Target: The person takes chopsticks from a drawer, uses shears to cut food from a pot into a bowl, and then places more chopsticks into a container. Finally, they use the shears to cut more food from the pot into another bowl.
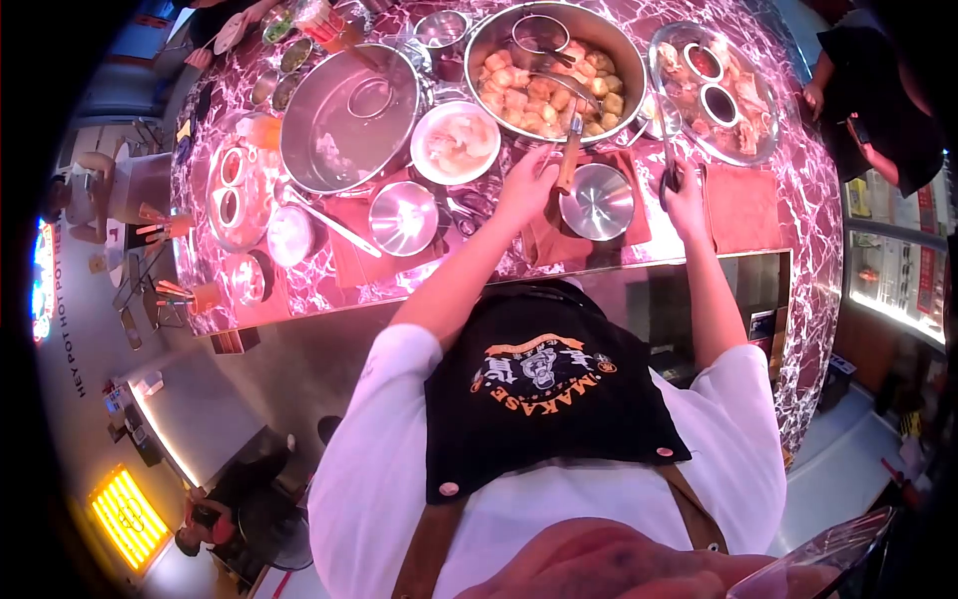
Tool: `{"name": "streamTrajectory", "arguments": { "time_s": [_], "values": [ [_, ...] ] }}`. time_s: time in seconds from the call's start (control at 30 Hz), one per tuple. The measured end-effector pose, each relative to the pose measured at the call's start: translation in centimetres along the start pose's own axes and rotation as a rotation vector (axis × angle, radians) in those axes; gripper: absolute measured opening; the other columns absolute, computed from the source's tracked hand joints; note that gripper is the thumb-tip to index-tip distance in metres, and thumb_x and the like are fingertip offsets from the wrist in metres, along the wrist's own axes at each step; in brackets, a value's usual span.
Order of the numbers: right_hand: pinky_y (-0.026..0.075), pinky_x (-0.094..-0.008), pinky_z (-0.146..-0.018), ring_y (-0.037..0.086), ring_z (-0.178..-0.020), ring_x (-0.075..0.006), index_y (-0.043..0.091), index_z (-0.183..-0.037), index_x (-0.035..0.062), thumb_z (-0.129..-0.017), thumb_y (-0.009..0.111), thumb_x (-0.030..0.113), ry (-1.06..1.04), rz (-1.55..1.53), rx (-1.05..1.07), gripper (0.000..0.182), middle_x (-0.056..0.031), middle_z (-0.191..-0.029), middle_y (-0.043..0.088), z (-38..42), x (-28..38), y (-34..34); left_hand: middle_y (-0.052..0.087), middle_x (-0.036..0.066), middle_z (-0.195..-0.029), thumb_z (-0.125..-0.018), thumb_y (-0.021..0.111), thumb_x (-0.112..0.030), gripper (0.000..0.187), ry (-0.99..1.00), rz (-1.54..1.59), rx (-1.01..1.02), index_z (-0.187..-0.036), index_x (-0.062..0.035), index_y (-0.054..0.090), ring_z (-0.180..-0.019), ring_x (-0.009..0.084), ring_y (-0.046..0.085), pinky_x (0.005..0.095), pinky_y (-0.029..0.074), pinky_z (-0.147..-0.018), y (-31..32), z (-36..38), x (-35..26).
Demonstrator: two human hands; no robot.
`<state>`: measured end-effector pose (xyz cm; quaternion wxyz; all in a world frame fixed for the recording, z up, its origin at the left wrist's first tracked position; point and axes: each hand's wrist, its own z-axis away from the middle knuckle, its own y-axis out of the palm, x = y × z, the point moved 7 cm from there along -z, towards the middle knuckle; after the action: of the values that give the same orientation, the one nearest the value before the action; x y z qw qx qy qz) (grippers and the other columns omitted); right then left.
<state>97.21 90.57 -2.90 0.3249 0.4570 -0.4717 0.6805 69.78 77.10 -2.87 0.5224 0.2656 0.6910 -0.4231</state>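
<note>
My left hand is closed at the wooden handle of a metal ladle, its fingertips against the handle's left side. The ladle's head lies among pale, round chunks of food in a large steel pot. My right hand is wrapped round the black handle of a long, thin metal tool that looks like scissors, pointing away beside the pot. Between my hands, near the table edge, sits a shiny steel bowl. A strainer rests at the pot's far side.
Left of the pot stand a second steel pot with cloudy liquid, a white bowl of pale food and another steel bowl. A platter with two sauce dishes is at right. Other people stand around the table.
</note>
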Motion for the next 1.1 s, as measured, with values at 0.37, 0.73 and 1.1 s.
{"name": "streamTrajectory", "arguments": {
  "time_s": [0.37,0.73,1.1],
  "values": [
    [0.044,-0.0212,-0.063,0.056,-0.078,-0.0089,0.041,-0.132,0.0056,-0.087,0.068,0.001,0.176,-0.275,-0.291,0.053,-0.0034,-0.095,0.06,8.0,-4.6,-2.1,0.067,0.016,-0.11,-0.085,0.064,-0.018,0.047,-0.065,0.038,0.609,-0.129,-0.0063,0.057,-0.098,0.0207,0.066,0.0325,0.051,-0.083,10.7,-5.6,-5.9],
    [0.051,-0.0286,-0.074,0.057,-0.084,-0.0139,0.044,-0.133,0.0063,-0.079,0.062,-0.006,0.075,0.107,0.052,0.059,-0.0077,-0.1,0.063,6.9,1.6,-4.0,0.068,0.008,-0.1,-0.094,0.055,-0.013,0.03,-0.173,0.142,0.349,-0.121,-0.0048,0.064,-0.08,0.0143,0.061,0.0273,0.048,-0.078,13.2,-9.5,-1.9],
    [0.052,-0.0453,-0.079,0.066,-0.094,-0.0339,0.064,-0.112,0.0056,-0.074,0.067,0.026,-0.328,1.401,0.94,0.042,-0.0182,-0.097,0.069,-16.7,6.5,16.2,0.069,0.008,-0.083,-0.09,0.06,-0.014,0.028,-0.498,-0.037,-0.209,-0.115,-0.0025,0.068,-0.073,0.0143,0.062,0.0272,0.048,-0.069,-7.6,5.7,5.2]
  ]
}}
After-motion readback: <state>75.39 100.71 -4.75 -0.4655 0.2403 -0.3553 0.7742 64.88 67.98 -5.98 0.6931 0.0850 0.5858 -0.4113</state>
